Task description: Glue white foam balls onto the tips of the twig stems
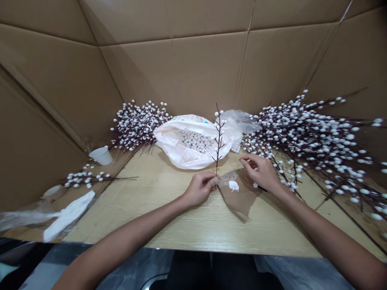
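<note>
My left hand (200,188) is shut on the lower end of a thin brown artificial twig (218,139), which stands upright with a few white beads on it. My right hand (260,173) hangs just to the right, its fingertips pinched together; anything between them is too small to tell. Beneath it lies a clear plastic sleeve (238,197) with a white printed mark, and a dark stem end (261,188) pokes out under the palm.
A white plastic bag (172,139) of white beads sits behind the hands on a wood-grain table (193,223). Heaps of beaded branches (311,137) lie right and back left. A paper cup (101,155) and white plastic (69,215) are at left. Cardboard walls surround everything.
</note>
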Demonstrator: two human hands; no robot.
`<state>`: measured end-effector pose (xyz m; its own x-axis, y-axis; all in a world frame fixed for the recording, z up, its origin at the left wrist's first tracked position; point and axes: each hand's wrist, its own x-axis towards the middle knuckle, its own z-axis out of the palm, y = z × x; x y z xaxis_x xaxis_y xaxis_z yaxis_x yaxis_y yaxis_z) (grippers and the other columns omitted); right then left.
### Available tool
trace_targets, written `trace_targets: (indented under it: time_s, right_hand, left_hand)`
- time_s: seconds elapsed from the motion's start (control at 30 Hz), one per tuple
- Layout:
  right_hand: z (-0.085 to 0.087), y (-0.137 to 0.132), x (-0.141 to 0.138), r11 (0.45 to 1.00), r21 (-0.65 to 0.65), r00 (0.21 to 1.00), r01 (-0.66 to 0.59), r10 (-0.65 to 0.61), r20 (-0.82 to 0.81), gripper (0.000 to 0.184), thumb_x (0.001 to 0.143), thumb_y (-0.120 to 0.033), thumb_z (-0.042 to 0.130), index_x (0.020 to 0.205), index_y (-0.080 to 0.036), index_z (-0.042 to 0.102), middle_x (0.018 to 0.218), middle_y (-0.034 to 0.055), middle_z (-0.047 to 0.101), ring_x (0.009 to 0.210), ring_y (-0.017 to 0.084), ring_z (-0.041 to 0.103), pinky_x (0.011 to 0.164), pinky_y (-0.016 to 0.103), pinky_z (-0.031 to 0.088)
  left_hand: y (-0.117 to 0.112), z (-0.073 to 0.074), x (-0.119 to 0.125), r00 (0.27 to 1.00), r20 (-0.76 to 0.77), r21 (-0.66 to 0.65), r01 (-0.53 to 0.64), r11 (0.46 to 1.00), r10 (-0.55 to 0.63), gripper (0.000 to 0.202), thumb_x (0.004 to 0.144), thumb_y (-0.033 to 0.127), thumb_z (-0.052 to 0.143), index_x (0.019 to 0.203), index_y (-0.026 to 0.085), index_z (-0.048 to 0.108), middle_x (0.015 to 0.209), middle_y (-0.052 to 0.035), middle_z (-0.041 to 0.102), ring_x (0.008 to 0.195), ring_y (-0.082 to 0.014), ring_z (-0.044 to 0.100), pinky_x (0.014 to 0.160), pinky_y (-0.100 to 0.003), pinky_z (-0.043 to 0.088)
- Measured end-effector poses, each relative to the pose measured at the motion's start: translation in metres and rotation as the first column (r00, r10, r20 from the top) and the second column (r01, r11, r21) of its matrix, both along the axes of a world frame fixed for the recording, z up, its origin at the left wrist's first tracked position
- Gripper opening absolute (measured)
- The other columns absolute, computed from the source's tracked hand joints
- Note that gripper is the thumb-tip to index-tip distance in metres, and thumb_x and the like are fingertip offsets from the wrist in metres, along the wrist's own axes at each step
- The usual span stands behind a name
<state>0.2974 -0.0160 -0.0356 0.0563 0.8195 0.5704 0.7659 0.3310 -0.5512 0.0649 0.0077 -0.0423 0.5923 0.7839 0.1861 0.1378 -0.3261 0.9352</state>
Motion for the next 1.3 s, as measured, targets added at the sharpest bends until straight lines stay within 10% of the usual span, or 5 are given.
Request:
trace_targets:
  time_s: [1.3]
  right_hand:
    - [-0.004, -0.001, 0.008, 0.999, -0.037, 0.996, 0.014, -0.011, 0.091, 0.023, 0.084, -0.033, 0.049, 0.084, -0.018, 0.067, 0.077, 0.0058, 0.072, 0.058, 0.017, 0.064, 0.054, 0.027, 0.048]
  left_hand:
    - [-0.006, -0.003, 0.002, 0.978, 0.159, -0.112, -0.12, 0.986, 0.137, 0.033, 0.083, 0.041, 0.059, 0.087, 0.009, 0.065, 0.067, -0.0021, 0.056, 0.061, -0.0117, 0.05, 0.058, -0.022, 0.039]
